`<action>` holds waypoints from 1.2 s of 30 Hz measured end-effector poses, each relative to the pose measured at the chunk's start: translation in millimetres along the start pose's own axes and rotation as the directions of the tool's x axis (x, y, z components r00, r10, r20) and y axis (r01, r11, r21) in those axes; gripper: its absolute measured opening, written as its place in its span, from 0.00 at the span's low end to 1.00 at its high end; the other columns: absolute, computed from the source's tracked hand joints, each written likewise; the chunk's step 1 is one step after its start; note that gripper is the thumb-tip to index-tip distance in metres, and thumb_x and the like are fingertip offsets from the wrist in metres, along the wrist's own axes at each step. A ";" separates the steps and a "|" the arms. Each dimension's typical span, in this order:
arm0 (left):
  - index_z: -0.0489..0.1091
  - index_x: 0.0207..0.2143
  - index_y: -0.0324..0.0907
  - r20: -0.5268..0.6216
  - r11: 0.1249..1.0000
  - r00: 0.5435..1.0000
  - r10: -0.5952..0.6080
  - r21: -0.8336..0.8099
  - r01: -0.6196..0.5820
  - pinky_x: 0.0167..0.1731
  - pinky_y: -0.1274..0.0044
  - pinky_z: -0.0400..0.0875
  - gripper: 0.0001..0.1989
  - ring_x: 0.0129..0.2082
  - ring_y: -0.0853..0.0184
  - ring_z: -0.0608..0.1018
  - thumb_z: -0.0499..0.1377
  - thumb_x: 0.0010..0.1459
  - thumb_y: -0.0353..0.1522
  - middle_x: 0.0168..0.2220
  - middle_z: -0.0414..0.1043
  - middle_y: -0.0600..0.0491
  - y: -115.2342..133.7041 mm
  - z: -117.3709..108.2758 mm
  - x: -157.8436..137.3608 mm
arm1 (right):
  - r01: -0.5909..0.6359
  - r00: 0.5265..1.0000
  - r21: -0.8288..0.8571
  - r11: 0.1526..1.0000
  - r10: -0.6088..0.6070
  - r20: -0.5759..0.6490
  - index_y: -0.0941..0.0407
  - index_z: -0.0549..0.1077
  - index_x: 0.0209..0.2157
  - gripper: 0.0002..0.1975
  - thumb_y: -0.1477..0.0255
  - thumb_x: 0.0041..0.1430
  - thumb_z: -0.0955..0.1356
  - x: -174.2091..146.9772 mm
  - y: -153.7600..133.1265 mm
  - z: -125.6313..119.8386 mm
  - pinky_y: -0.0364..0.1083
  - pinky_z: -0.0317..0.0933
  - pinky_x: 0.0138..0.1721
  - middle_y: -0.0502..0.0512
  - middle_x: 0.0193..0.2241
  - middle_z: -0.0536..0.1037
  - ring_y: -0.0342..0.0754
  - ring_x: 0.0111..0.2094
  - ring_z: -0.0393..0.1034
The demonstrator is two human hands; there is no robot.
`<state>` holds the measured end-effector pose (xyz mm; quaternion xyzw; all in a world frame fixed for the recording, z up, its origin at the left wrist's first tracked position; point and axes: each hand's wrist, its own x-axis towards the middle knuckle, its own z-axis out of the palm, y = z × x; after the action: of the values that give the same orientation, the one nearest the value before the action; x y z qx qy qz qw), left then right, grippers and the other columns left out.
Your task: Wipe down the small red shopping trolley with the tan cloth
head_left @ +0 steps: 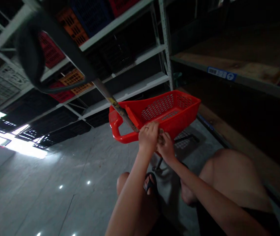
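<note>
Gripping a pole (125, 115), hands (148, 136) together, red basket (184, 118) beyond

Dim overall, blown out at far left, soft in places.
Lit from the left edge, spilling pale across the floor (63, 170). Dotted there with small, hard reflections. Near black below the right-hand shelf (243, 70), murky among the rack (123, 93) bays. Shadowed beneath the basket (184, 116), yet saturated red. Blurred at the close, dark handle (65, 42). Stretched wide-angle toward the edges.
</note>
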<state>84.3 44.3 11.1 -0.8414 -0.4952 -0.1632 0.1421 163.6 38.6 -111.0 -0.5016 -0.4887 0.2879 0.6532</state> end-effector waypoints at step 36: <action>0.79 0.42 0.38 -0.111 0.909 0.910 -0.399 0.078 0.408 0.57 0.65 0.67 0.16 0.44 0.55 0.79 0.59 0.67 0.41 0.38 0.80 0.42 13.7 -45.9 -20.3 | 0.463 0.886 0.066 0.884 -0.464 0.009 0.54 0.76 0.53 0.25 0.79 0.55 0.62 123.6 -189.5 16.0 0.58 0.65 0.62 0.60 0.53 0.78 0.53 0.54 0.73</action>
<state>80.9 3.5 43.2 -0.7041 -0.6590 -0.2028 0.1697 171.2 88.9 110.1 -0.3464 -0.5932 0.1448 0.7121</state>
